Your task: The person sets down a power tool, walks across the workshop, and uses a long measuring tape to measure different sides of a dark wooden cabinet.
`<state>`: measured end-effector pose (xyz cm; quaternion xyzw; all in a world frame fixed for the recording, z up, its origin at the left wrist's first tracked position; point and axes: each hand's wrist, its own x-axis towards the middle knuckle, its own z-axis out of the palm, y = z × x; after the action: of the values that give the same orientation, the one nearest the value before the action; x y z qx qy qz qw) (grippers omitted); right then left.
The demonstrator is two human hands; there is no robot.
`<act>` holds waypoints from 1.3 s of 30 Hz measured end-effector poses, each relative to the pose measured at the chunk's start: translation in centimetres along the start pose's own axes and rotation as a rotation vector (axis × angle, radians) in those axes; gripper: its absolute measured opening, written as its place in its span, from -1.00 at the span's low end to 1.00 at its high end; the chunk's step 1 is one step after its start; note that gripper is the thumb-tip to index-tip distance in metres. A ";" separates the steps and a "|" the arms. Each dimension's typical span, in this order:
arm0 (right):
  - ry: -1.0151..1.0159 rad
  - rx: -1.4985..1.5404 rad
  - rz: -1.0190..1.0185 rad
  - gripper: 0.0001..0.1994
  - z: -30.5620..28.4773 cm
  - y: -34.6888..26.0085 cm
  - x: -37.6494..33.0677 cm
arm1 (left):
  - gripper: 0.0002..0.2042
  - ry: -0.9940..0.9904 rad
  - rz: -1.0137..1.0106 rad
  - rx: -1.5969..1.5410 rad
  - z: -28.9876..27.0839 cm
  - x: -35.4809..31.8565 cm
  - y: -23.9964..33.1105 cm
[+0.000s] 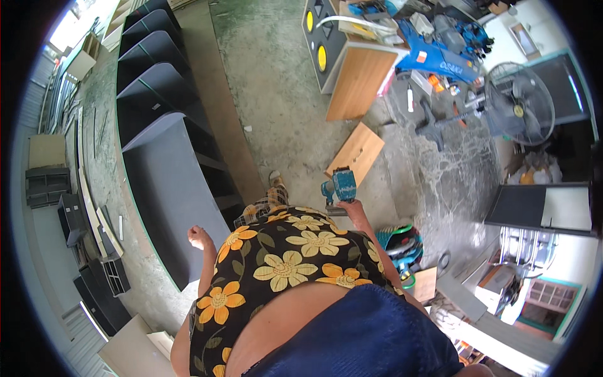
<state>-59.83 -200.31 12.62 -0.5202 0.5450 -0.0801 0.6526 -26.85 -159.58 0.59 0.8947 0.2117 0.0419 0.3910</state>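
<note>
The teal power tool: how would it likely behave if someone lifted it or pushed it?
The teal power tool is probably stiff, since its casing looks rigid. It may feel heavy for its size, given its bulky body. Its blocky, angular shape makes rolling unlikely.

Floor (264, 69): a shelving unit (173, 182) is running forward along the left, its near end lying close to the left hand (200, 237); long boards (85, 179) are lying farther left. Right hand (353, 212): a power tool (343, 183) is sitting in it. Beyond the tool, a handled panel (363, 141) is lying on the floor; a speaker box (318, 34) is standing farther ahead; a pedestal fan (518, 103) is standing at far right.
</note>
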 end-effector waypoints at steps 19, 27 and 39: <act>-0.099 0.263 -0.527 -0.77 -5.5 -43.9 30.9 | -0.82 -0.111 -0.082 -0.328 24.5 4.4 26.4; 0.632 -0.726 -0.903 -0.60 -11.6 -59.6 49.6 | -0.84 -0.099 -0.263 -0.370 36.0 2.9 28.1; 0.889 -0.996 -0.813 -0.57 -14.2 -60.4 69.7 | -0.81 -0.063 -0.341 -0.067 40.0 -0.8 34.9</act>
<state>-15.80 -282.45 17.00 -0.8298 0.4936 -0.2599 -0.0179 -5.86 -208.25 -1.93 0.8332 0.3464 -0.0460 0.4286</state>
